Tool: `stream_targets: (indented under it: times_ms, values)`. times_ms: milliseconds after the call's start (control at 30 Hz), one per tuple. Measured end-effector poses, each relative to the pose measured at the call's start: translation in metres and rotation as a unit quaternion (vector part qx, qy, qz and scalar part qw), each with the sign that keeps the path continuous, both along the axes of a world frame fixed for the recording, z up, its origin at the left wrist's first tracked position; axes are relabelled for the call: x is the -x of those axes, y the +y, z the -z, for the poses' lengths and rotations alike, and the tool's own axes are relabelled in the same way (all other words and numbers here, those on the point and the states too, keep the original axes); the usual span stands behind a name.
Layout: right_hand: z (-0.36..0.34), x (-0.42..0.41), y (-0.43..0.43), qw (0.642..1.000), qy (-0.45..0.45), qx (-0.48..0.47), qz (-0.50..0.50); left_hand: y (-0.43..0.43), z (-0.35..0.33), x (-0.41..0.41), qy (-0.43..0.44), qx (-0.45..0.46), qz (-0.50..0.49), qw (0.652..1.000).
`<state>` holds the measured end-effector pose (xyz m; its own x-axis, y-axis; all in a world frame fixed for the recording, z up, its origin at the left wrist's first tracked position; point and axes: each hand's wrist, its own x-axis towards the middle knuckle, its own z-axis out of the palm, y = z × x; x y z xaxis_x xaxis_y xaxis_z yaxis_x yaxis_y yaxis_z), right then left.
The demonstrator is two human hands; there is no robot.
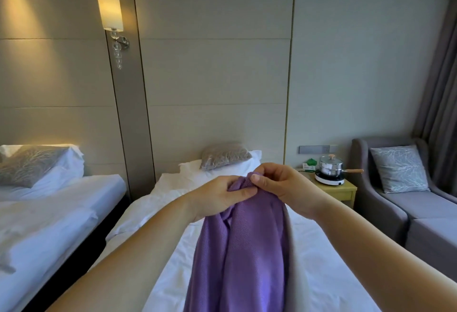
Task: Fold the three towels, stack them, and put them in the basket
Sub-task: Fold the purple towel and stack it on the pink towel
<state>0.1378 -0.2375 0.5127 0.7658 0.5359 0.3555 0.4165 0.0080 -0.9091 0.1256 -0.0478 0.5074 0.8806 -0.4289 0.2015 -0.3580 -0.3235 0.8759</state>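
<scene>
Head view: a person is leaning over a bed and holding one towel up with both hands.
Step in hand: judging by the bunched cloth, the person is only starting the fold of this towel and is probably still finding its top corners.
Next move: this is likely calling for the fingers to slide apart along the top edge until the cloth is hanging flat, ready for laying down and halving.
Second bed (61, 200): lying well to the left of the fingers, taking no part.
Left hand (215, 198): reaching forward on an outstretched forearm, thumb uppermost, its fingers (243, 194) pinching the gathered top edge.
Purple towel (242, 249): hanging crumpled from between both sets of fingers and trailing down towards the camera; its lower end is running out of view.
Right hand (284, 185): coming in from the right, wrist bent, thumb and fingers gripping the same gathered edge, almost touching the left hand.
Bed (153, 212): stretching out beneath and beyond the fingers.
Tabletop (346, 186): sitting beyond the right fingers, carrying a lidded pot (330, 165).
Armchair (432, 207): standing far to the right of the fingers.
Not showing: the other two towels and the basket.
</scene>
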Motion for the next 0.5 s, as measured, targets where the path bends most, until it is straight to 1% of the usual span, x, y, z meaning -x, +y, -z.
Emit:
stream_targets:
  times_ms: [67, 100, 200, 267, 333, 400, 500]
  values:
    - [0.007, -0.001, -0.006, 1.000, 0.017, -0.020, 0.013, 0.001, -0.004, -0.004, -0.037, -0.004, -0.025, 0.999]
    - [0.011, 0.000, -0.008, 0.999, 0.020, -0.023, 0.010, 0.001, -0.006, -0.005, -0.053, 0.014, -0.031, 0.998]
    - [0.022, 0.000, -0.011, 1.000, 0.000, 0.019, -0.007, -0.002, -0.020, -0.006, -0.085, 0.087, -0.056, 0.991]
    - [0.025, 0.002, -0.008, 0.999, 0.007, 0.047, -0.013, -0.003, -0.031, -0.006, -0.094, 0.120, -0.070, 0.986]
    - [0.024, 0.004, -0.003, 1.000, 0.017, 0.015, -0.007, -0.001, -0.040, -0.005, -0.100, 0.129, -0.074, 0.984]
    - [0.020, 0.002, 0.003, 0.997, -0.014, -0.036, 0.063, 0.004, -0.047, -0.005, -0.105, 0.130, -0.071, 0.983]
    - [0.008, 0.001, 0.009, 0.977, -0.087, -0.044, 0.191, 0.011, -0.049, -0.005, -0.112, 0.135, -0.062, 0.983]
